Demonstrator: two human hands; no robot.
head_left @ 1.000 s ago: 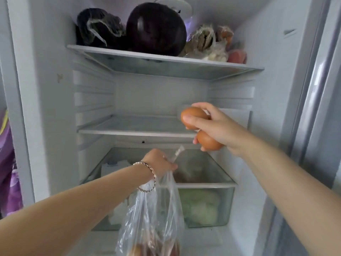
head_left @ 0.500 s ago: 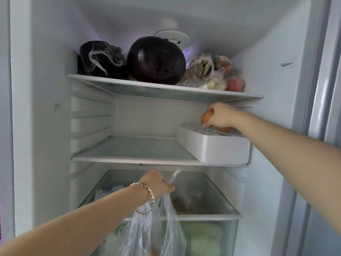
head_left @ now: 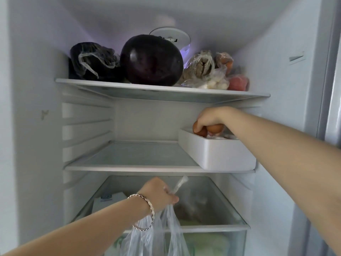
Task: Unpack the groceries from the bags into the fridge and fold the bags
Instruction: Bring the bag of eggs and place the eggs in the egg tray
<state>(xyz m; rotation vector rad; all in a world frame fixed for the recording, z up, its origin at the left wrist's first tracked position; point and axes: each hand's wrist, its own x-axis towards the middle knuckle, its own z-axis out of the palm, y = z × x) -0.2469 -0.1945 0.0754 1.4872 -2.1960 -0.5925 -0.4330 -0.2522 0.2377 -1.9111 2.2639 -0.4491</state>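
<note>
My right hand (head_left: 212,118) reaches into the open fridge and grips brown eggs (head_left: 214,128) just above a white egg tray (head_left: 217,152) at the right of the middle shelf (head_left: 132,156). The tray's inside is mostly hidden by its wall and my hand. Lower down, my left hand (head_left: 159,194), with a bracelet on the wrist, holds the handles of a clear plastic bag (head_left: 156,233) that hangs in front of the crisper drawer. The bag's contents are cut off by the frame's bottom edge.
On the top shelf (head_left: 162,89) sit a large dark eggplant (head_left: 152,60), a dark bagged item (head_left: 92,61) and several small bagged foods (head_left: 208,71). The crisper drawer (head_left: 208,239) under a glass cover holds green vegetables and a white packet. The fridge's right wall (head_left: 287,89) stands close to my right arm.
My right hand carried the eggs up and back from in front of the shelf to the egg tray and has lowered them toward it. The view tilted upward. My left hand kept holding the bag.
</note>
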